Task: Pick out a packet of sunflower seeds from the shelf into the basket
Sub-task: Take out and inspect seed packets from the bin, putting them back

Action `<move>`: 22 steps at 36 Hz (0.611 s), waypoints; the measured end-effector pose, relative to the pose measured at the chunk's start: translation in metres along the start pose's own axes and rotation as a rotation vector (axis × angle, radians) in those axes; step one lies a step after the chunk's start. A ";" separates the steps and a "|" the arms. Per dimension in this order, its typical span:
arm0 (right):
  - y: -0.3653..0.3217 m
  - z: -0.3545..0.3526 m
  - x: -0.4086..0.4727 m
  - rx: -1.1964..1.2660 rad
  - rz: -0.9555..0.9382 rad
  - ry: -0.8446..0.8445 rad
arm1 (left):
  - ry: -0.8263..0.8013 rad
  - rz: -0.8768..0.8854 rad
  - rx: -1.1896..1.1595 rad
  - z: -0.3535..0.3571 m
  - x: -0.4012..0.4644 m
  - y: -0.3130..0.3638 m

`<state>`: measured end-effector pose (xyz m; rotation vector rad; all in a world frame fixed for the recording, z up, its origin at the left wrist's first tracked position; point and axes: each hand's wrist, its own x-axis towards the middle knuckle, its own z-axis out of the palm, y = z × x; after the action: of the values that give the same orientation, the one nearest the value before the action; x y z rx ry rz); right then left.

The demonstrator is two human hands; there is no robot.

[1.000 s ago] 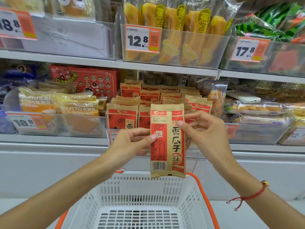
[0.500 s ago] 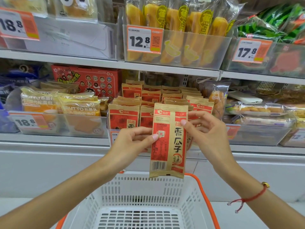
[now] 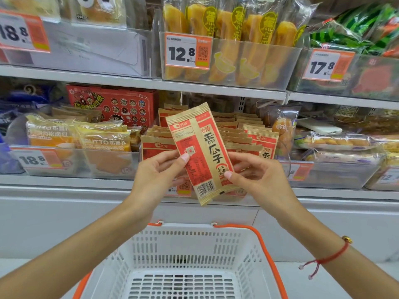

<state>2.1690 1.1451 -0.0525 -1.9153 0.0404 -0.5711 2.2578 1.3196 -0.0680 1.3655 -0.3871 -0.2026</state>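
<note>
One held packet (image 3: pixel 199 152), one basket (image 3: pixel 183 255), two hands

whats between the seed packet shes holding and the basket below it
Nothing lies in between: in the head view, only the white shelf front shows behind the gap from the seed packet down to the basket.

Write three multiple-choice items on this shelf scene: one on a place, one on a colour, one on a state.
1. The seed packet is:
A. in the basket
B. in the air above the basket
C. on the floor

2. The basket handle is:
A. orange
B. green
C. black

3. The packet is:
A. lying loose
B. gripped by the left hand and right hand
C. torn open

Key: 1 B, it hangs before the shelf, over the rim. 2 A, an orange bar runs along the rim. 3 B, thumbs press its front, fingers curl behind.
</note>
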 end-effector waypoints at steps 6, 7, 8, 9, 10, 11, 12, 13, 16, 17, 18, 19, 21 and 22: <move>0.005 0.000 0.000 -0.096 -0.021 0.037 | 0.004 0.001 0.026 0.000 -0.001 0.000; 0.005 0.002 -0.001 -0.111 -0.038 0.051 | 0.005 0.007 0.031 0.000 -0.002 0.000; 0.005 0.003 -0.002 -0.139 -0.058 0.066 | 0.005 0.012 0.034 0.000 -0.002 0.000; 0.005 0.005 -0.003 -0.180 -0.079 0.079 | 0.003 0.020 0.035 0.000 -0.003 0.000; 0.004 0.008 -0.005 -0.223 -0.094 0.083 | 0.003 0.033 0.041 0.001 -0.004 -0.001; 0.003 0.011 -0.007 -0.258 -0.107 0.080 | 0.001 0.048 0.056 0.002 -0.005 -0.001; 0.002 0.015 -0.009 -0.288 -0.118 0.073 | -0.003 0.060 0.070 0.003 -0.005 -0.002; 0.001 0.018 -0.011 -0.319 -0.126 0.067 | -0.009 0.068 0.073 0.005 -0.007 -0.002; 0.002 0.024 -0.014 -0.377 -0.127 0.071 | -0.030 0.091 0.054 0.008 -0.010 -0.001; 0.002 0.024 -0.014 -0.373 -0.117 0.070 | -0.038 0.112 0.068 0.008 -0.010 0.000; 0.001 0.022 -0.013 -0.357 -0.102 0.060 | -0.048 0.130 0.082 0.008 -0.011 0.001; 0.000 0.020 -0.012 -0.320 -0.079 0.042 | -0.063 0.144 0.089 0.008 -0.011 0.002; -0.004 0.014 -0.009 -0.154 0.014 -0.016 | -0.091 0.147 0.091 0.006 -0.010 0.008; -0.006 0.011 -0.008 -0.031 0.070 -0.054 | -0.097 0.143 0.092 0.005 -0.008 0.010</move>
<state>2.1655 1.1590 -0.0537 -1.9507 0.0812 -0.4738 2.2473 1.3204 -0.0583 1.4152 -0.5796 -0.1341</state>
